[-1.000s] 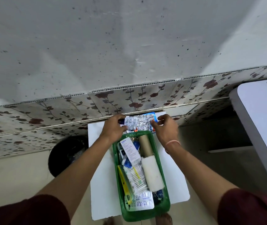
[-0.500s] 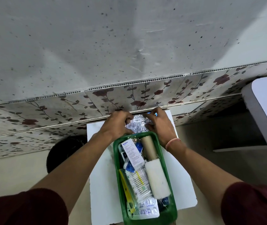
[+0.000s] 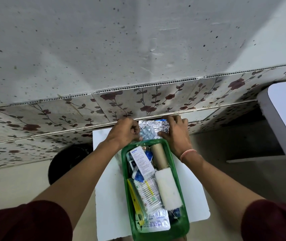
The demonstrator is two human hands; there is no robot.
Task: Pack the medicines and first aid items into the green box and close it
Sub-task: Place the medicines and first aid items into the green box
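now closer together than a second ago: left hand [image 3: 124,132] and right hand [image 3: 174,134] drawn in around the blister strips [image 3: 153,129], which then lay flat and spread between them and now look bunched and crumpled into a silvery wad. both hands closed on that wad, left fingers curled over its left edge, right thumb and fingers pinching its right side. strips held just past the far end of the box [image 3: 184,221], touching or nearly touching its rim; hard to say which. view shifted a little too, with the box sitting lower and more to the right than before.

green box open, standing lengthwise on the white tabletop [image 3: 107,197], already crowded. inside: white carton [image 3: 141,160] with blue print lying tilted at the far left, brown roll [image 3: 158,155] at the far right, white gauze roll [image 3: 168,186] below it along the right wall, clear packet of swabs [image 3: 146,192] in the middle, yellow strip [image 3: 135,200] along the left wall, another blister sheet [image 3: 157,221] at the near end. blue items partly buried under the carton, not clear enough to name.

dark red sleeves at both lower corners, pale band [image 3: 188,153] on the right wrist.
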